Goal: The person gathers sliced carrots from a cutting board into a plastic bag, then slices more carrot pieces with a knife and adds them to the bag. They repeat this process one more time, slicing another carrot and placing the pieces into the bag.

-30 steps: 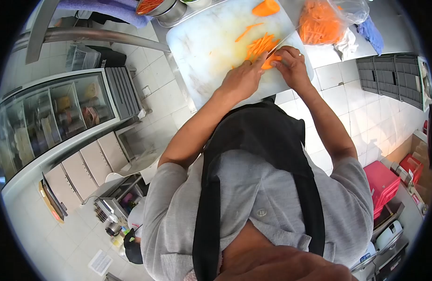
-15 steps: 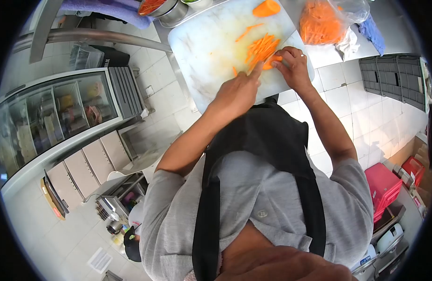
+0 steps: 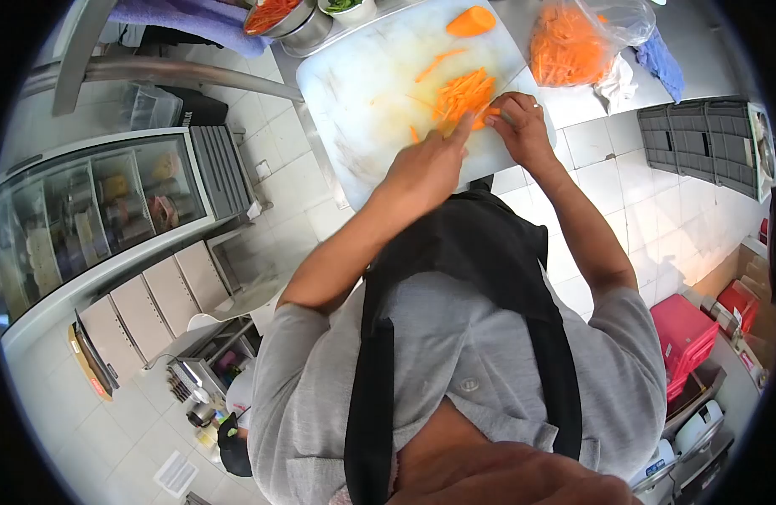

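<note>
My left hand is closed around a knife, its index finger stretched forward along the top; the handle is hidden and the blade barely shows. Under the fingertips of my right hand, a piece of carrot is pinched against the cutting board. A pile of carrot strips lies just beyond both hands, with a few loose strips farther off. At the board's far edge rests a larger cut carrot chunk.
Right of the board sit a plastic bag of shredded carrot, a white cloth and a blue cloth. Metal bowls stand far left. A metal rail and glass-topped fridge are on the left, a grey crate at right.
The whole view has shifted slightly, moving the board a little left. Less of the carrot piece shows between my hands. Both hands keep their grips.
</note>
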`<state>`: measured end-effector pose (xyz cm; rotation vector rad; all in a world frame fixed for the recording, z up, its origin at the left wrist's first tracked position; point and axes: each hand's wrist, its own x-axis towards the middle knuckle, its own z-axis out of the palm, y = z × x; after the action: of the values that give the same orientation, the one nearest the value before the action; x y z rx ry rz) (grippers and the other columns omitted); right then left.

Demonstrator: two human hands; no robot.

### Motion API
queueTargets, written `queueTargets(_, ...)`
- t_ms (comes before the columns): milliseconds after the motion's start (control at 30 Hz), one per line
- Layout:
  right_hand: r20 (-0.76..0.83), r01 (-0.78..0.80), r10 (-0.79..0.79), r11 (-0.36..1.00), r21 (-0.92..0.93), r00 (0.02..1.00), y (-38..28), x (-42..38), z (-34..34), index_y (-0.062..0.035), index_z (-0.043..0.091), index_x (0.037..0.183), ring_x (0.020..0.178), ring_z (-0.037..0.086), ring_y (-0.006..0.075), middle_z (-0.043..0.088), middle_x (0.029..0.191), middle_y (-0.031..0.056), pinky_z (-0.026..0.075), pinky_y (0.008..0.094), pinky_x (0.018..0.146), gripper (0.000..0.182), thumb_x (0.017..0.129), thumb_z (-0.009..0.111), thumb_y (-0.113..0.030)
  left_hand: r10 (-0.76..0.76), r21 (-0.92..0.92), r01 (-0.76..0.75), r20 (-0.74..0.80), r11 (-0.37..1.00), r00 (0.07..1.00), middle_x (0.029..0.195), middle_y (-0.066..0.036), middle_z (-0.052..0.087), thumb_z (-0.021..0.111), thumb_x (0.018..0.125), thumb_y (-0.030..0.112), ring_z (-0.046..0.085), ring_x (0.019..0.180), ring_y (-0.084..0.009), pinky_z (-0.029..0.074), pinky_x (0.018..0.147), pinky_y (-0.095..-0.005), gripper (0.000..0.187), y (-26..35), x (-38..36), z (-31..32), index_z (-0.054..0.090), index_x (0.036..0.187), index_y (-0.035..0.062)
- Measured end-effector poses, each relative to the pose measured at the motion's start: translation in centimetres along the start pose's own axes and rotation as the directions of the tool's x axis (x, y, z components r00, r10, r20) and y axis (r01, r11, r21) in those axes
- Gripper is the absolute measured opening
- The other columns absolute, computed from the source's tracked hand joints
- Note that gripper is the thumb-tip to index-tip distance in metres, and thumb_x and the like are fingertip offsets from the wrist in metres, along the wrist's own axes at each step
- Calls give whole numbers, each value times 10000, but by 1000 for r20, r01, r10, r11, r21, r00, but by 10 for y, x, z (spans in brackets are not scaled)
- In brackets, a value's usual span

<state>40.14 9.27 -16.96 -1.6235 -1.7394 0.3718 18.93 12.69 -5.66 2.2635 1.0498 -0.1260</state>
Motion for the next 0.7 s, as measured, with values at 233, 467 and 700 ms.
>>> queueTargets(233, 6, -5, 5, 1000, 18, 1000, 3, 1, -1, -98, 664, 1058, 1068, 563, 311, 640, 1094, 72, 429, 436, 916, 257, 823, 751, -157, 36, -82, -44, -93, 996, 995, 1105, -294, 617, 483, 1014, 210, 628, 983, -452, 497, 868, -512, 574, -14, 16, 24, 291, 1540, 84)
queueTargets(467, -2, 9, -9, 1000, 24, 1000, 6, 2, 1, -100, 670, 1042, 1066, 559, 308, 632, 1094, 74, 428, 438, 921, 249, 815, 758, -151, 81, -151, -105, -158, 983, 984, 1124, -317, 606, 473, 1014, 197, 617, 1005, -469, 494, 891, -507, 574, -27, 26, 49, 282, 1542, 77)
queueTargets(700, 16, 8, -8, 1000, -17, 1000, 3, -2, -4, -120, 675, 1048, 1057, 562, 292, 640, 1069, 47, 413, 423, 918, 235, 826, 745, -155, -73, -82, 78, 58, 994, 996, 1117, -328, 604, 486, 1007, 182, 608, 1031, -481, 492, 898, -507, 586, -1, 3, 21, 276, 1545, 79)
